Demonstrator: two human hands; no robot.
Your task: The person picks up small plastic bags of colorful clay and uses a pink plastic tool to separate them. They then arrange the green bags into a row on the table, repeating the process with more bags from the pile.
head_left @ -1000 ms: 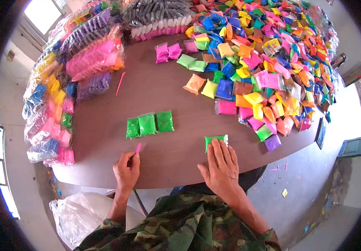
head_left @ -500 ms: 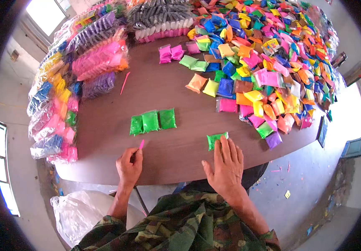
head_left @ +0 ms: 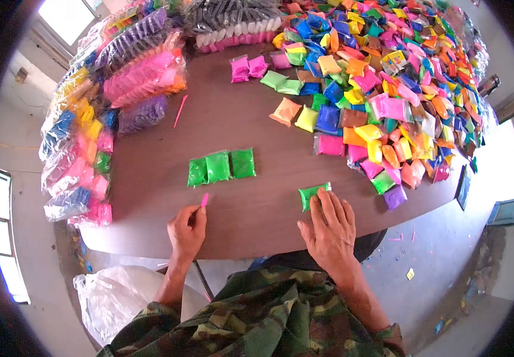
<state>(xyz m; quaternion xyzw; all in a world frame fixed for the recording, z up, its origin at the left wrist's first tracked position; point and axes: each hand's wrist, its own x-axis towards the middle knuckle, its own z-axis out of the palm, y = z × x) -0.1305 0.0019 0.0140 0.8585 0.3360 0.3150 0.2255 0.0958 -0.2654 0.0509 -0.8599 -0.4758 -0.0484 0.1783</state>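
A small pink plastic stick (head_left: 205,200) pokes up from my left hand (head_left: 187,233), which is closed in a pinch near the table's front edge. To the right, my right hand (head_left: 331,229) lies with its fingers stretched out over a green packet (head_left: 312,194). The fingertips touch that packet and cover part of its right side. Beyond my left hand, three green packets (head_left: 218,166) lie side by side in a row on the brown table (head_left: 257,220).
A large heap of coloured packets (head_left: 370,131) covers the right and back of the table. Bagged bundles (head_left: 144,83) are stacked along the left. Another pink stick (head_left: 180,111) lies near them. A white plastic bag (head_left: 114,303) sits below the table's front left.
The whole view has shifted slightly. My left hand still pinches the pink stick, and my right hand still rests its fingers on the green packet.
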